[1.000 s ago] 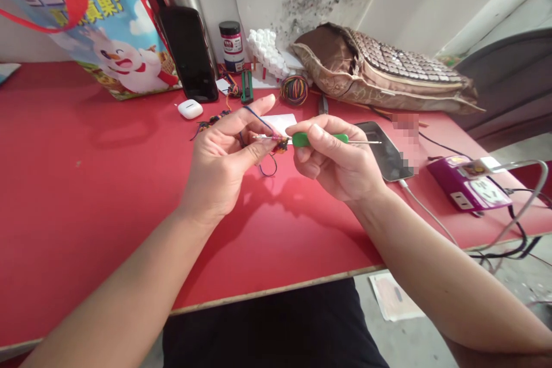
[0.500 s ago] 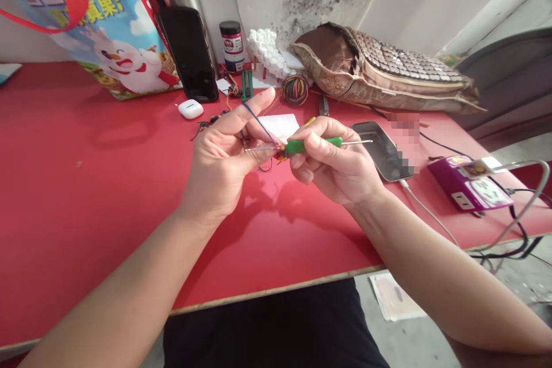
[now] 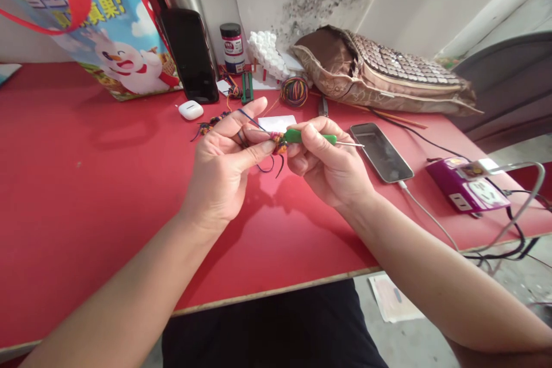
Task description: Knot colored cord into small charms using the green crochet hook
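My right hand [image 3: 330, 164] is closed around a green-handled crochet hook [image 3: 308, 137], its thin metal tail pointing right. The hook's front end goes into a small multicoloured crochet piece [image 3: 279, 142] pinched between thumb and fingers of my left hand [image 3: 224, 161]. A dark blue thread [image 3: 249, 117] runs over my raised left index finger, and loose thread ends hang below the piece. Both hands hover over the red table [image 3: 86, 184].
A phone [image 3: 381, 151] on a white cable lies right of my hands, beside a purple power strip [image 3: 468, 186]. At the back are a colourful bag [image 3: 99, 23], a propped black phone [image 3: 190, 54], an earbud case [image 3: 190, 109], a thread coil [image 3: 294, 91] and a brown pouch [image 3: 379, 72].
The hook has slid left, further into the crochet piece, and my right hand has closed up to my left. My left index finger rose, then dropped lower again.
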Demonstrator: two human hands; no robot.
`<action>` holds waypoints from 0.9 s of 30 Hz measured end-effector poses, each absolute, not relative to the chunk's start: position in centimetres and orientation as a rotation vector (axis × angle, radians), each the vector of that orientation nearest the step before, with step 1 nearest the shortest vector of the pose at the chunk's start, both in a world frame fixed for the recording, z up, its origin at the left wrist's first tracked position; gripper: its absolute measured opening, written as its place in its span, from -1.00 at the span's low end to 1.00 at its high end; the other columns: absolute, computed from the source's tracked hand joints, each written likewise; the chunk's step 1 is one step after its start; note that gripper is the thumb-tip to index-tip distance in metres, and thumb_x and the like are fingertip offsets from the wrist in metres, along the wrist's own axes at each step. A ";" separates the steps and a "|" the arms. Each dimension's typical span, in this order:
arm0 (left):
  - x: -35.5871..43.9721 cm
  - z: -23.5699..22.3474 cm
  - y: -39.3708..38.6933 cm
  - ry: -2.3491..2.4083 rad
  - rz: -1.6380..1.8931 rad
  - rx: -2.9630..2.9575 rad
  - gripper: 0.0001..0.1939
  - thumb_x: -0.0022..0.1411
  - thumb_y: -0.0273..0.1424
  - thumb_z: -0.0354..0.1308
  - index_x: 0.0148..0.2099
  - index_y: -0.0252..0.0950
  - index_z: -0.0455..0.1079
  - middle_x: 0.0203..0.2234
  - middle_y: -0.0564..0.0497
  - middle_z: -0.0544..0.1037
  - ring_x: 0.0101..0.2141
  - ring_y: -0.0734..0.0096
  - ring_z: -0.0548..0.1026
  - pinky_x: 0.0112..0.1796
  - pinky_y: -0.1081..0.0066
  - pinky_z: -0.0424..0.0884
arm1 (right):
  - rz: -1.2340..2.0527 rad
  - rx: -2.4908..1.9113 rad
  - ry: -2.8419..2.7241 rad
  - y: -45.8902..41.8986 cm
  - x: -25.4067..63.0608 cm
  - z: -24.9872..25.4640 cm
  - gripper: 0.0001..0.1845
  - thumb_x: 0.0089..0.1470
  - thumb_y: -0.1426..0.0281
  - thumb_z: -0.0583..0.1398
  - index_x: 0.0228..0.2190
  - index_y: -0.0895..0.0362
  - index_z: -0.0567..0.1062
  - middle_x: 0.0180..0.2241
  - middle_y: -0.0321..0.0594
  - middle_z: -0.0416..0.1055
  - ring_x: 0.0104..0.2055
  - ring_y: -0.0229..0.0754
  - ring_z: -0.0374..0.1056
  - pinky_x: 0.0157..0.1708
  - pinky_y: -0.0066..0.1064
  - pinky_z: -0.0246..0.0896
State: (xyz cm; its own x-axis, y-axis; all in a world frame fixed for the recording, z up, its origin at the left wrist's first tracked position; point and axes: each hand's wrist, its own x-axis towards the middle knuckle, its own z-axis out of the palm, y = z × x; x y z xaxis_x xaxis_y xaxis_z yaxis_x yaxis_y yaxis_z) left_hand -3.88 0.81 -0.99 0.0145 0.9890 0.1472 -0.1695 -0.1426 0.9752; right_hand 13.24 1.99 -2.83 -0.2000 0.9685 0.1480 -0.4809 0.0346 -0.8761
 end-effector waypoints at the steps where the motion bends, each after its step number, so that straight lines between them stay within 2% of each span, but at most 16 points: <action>1: -4.0 -0.9 0.8 1.011 1.380 1.216 -0.61 0.17 -0.37 0.49 0.06 -0.04 0.68 -0.33 0.05 0.66 -0.16 0.17 0.64 -0.05 0.08 0.63 | 1.525 -0.646 -1.048 2.0 13.3 -2.8 -0.51 -0.03 0.04 0.59 -0.42 0.08 0.52 -0.53 -0.40 0.55 -0.61 -0.38 0.29 -0.59 -0.47 0.27; 5: -3.9 -0.6 0.5 1.050 1.427 1.269 -0.54 0.15 -0.35 0.51 0.10 0.03 0.66 -0.34 0.07 0.64 -0.23 0.22 0.59 -0.15 0.14 0.61 | 1.591 -0.595 -1.084 1.8 13.6 -2.7 -0.54 -0.03 0.08 0.60 -0.44 0.10 0.56 -0.55 -0.37 0.56 -0.64 -0.40 0.23 -0.63 -0.49 0.20; 9: -3.4 -0.5 0.1 0.971 1.435 1.232 -0.61 0.10 -0.31 0.58 0.00 -0.05 0.67 -0.38 0.09 0.61 -0.29 0.32 0.55 -0.14 0.20 0.61 | 1.564 -0.510 -1.126 1.6 13.6 -2.4 -0.60 -0.01 0.13 0.60 -0.45 0.11 0.61 -0.53 -0.33 0.60 -0.63 -0.36 0.31 -0.63 -0.48 0.23; 12: -3.3 -0.6 0.2 0.997 1.397 1.234 -0.63 0.14 -0.29 0.56 0.02 -0.03 0.67 -0.33 0.07 0.64 -0.26 0.26 0.58 -0.14 0.15 0.63 | 1.514 -0.546 -1.105 1.7 13.5 -2.3 -0.60 -0.01 0.11 0.60 -0.43 0.10 0.61 -0.53 -0.34 0.59 -0.61 -0.35 0.33 -0.62 -0.48 0.25; 17: -3.6 -1.0 0.7 1.030 1.451 1.278 -0.66 0.23 -0.31 0.50 0.05 -0.03 0.66 -0.34 0.06 0.63 -0.19 0.19 0.65 -0.12 0.10 0.62 | 1.476 -0.643 -0.973 2.0 13.2 -2.5 -0.55 -0.03 0.11 0.60 -0.45 0.09 0.54 -0.53 -0.40 0.55 -0.61 -0.40 0.27 -0.59 -0.50 0.25; 22: -3.7 -0.6 0.8 0.972 1.483 1.150 -0.67 0.09 -0.42 0.58 -0.08 -0.10 0.67 -0.42 0.10 0.59 -0.34 0.30 0.57 -0.24 0.21 0.57 | 1.543 -0.521 -1.026 1.9 13.5 -2.7 -0.67 0.03 0.20 0.59 -0.44 0.11 0.64 -0.52 -0.35 0.60 -0.61 -0.40 0.32 -0.59 -0.52 0.23; 27: -3.5 -0.8 0.9 0.863 1.499 1.047 -0.55 -0.07 -0.45 0.65 -0.07 -0.20 0.70 -0.46 0.11 0.62 -0.46 0.46 0.50 -0.35 0.38 0.49 | 1.496 -0.463 -1.090 1.8 13.7 -2.5 -0.74 0.07 0.25 0.58 -0.43 0.10 0.69 -0.49 -0.31 0.66 -0.59 -0.37 0.39 -0.58 -0.51 0.27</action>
